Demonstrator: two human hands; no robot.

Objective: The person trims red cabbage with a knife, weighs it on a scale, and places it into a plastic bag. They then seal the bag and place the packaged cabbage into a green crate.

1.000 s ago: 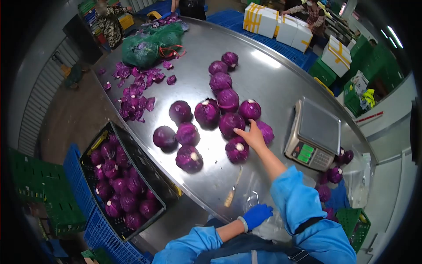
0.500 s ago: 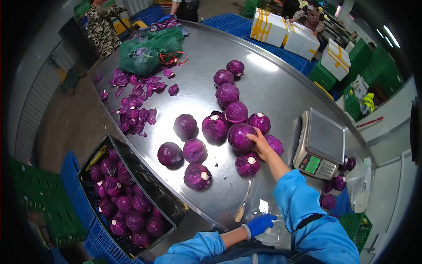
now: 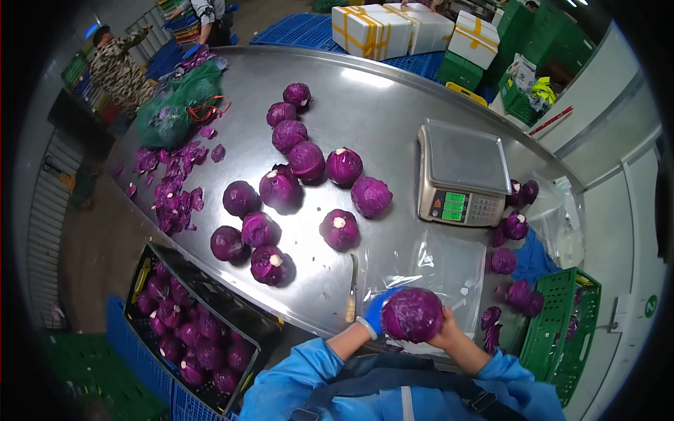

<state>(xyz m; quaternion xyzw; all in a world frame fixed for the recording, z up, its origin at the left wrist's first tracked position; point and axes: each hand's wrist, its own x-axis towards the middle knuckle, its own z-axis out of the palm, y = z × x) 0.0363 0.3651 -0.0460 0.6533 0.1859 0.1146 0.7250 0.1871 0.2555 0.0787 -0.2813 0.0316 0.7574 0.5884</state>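
A large red cabbage (image 3: 413, 315) is held between both my hands at the near edge of the steel table (image 3: 393, 112). My left hand (image 3: 375, 313), in a blue glove, grips its left side. Bare, my right hand (image 3: 447, 332) wraps round its right side; the cabbage hides part of the fingers. Clear plastic bags (image 3: 442, 259) lie flat just beyond. A knife (image 3: 351, 298) with a wooden handle rests left of my gloved hand. Several more red cabbages (image 3: 306, 161) sit across the table, one (image 3: 340, 229) with its pale cut stem facing up.
A digital scale (image 3: 463, 175) stands right of centre. A black crate (image 3: 203, 309) of cabbages is at lower left, a green crate (image 3: 562, 337) at lower right. Loose leaves (image 3: 175, 200) and a green net bag (image 3: 175, 112) lie on the far left. Two people stand beyond the table.
My right hand has carried the cabbage from the middle of the table towards my body. My left hand has come up to hold it too. The view has shifted to the right.
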